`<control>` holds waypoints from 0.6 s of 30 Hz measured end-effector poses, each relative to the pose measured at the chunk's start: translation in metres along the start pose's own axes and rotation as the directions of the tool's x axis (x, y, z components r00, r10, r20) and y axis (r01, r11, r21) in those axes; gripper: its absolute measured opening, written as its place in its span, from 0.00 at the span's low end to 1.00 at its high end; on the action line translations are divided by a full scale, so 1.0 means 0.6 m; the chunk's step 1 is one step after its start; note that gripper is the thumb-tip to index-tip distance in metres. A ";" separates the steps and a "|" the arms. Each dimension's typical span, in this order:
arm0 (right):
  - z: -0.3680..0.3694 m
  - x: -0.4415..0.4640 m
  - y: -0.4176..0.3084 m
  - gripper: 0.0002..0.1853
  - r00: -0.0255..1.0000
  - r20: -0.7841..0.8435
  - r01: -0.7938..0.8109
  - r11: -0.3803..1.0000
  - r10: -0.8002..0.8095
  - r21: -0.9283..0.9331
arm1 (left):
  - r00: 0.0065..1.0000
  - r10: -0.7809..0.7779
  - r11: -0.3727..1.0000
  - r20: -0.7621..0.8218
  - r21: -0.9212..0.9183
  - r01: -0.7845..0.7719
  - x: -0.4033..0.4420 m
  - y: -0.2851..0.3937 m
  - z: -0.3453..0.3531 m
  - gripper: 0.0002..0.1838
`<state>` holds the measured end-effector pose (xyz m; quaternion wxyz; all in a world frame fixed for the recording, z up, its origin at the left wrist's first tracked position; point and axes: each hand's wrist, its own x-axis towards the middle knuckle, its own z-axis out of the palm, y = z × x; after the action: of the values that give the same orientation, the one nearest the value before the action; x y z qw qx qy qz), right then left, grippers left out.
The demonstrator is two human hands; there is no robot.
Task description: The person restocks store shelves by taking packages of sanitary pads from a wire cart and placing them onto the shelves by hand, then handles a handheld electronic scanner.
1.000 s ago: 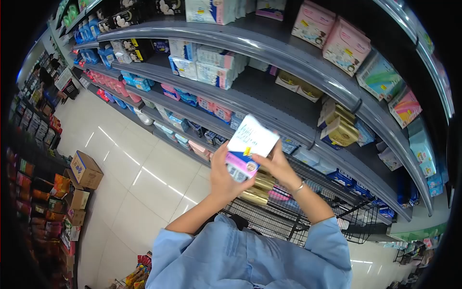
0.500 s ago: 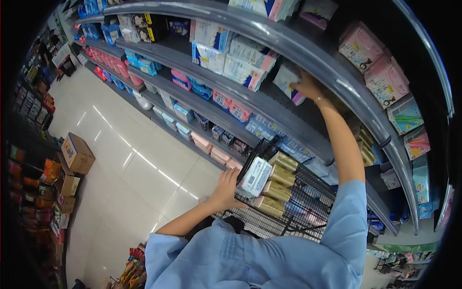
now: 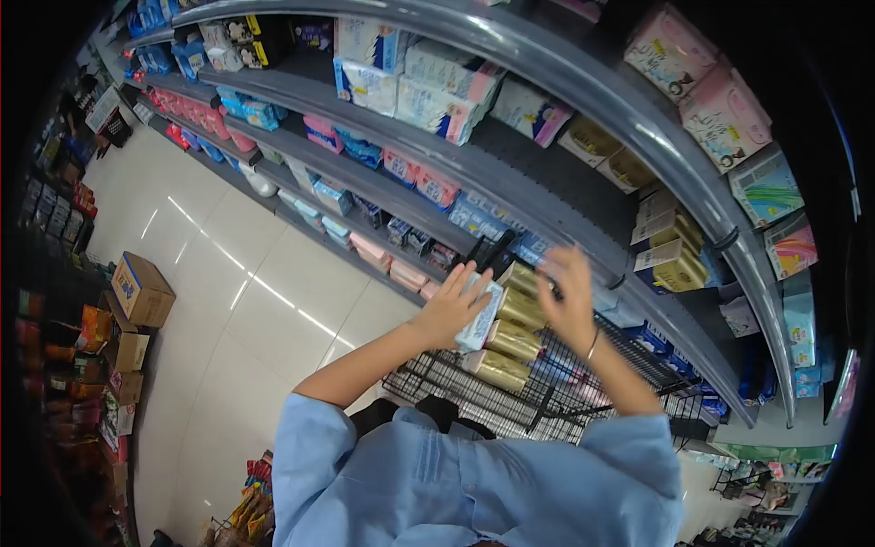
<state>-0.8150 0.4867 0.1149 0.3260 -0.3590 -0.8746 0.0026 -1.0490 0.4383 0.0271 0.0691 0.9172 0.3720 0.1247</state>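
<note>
My left hand (image 3: 449,312) is on a white-and-blue soft package (image 3: 480,319), its fingers over the upper side and its thumb hidden. Against that package stands a row of gold packages (image 3: 513,339) at the end of a black wire shopping cart (image 3: 565,387). My right hand (image 3: 570,296), a little blurred, hovers by the gold packages with fingers apart and nothing visible in them. On the shelf above, a white-and-purple package (image 3: 531,111) sits beside brown-gold packs (image 3: 591,139).
Curved shelves (image 3: 510,150) with packaged goods run along the right, their front rails close to the cart. Pale floor tiles (image 3: 228,301) lie to the left. Cardboard boxes (image 3: 141,290) and bagged goods line the far left. A person stands far off at the upper left.
My right hand has come down from the shelf to the cart, leaving the white-and-purple package on the shelf. My left hand has shifted up and right, onto the white-and-blue package.
</note>
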 end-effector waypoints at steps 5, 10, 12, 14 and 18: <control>-0.027 -0.097 -0.041 0.09 0.982 0.107 -0.173 0.969 0.155 0.176 | 0.977 0.101 0.973 0.190 0.187 -0.137 0.025 -0.004 -0.014 0.58; -0.044 -0.121 -0.028 0.11 0.945 0.127 -0.327 0.899 0.302 0.291 | 0.982 0.149 0.936 0.115 -0.336 -0.103 0.048 -0.066 -0.038 0.28; -0.048 -0.114 -0.036 0.16 0.936 0.180 -0.349 0.863 0.302 0.367 | 0.972 0.100 0.821 0.213 -0.569 0.041 0.059 -0.099 -0.076 0.12; -0.036 -0.101 -0.055 0.28 0.928 0.302 -0.317 0.890 0.219 0.328 | 0.994 -0.017 0.824 0.106 -0.562 0.074 0.048 -0.117 -0.068 0.06; 0.025 -0.078 -0.122 0.60 0.845 0.520 -0.264 0.943 0.126 0.201 | 0.990 -0.140 0.822 -0.030 -0.561 0.099 -0.001 -0.109 -0.044 0.09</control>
<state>-0.8445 0.4063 0.0940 0.1310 -0.3870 -0.8790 0.2456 -1.1004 0.4856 0.0379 0.3286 0.8269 0.3782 0.2553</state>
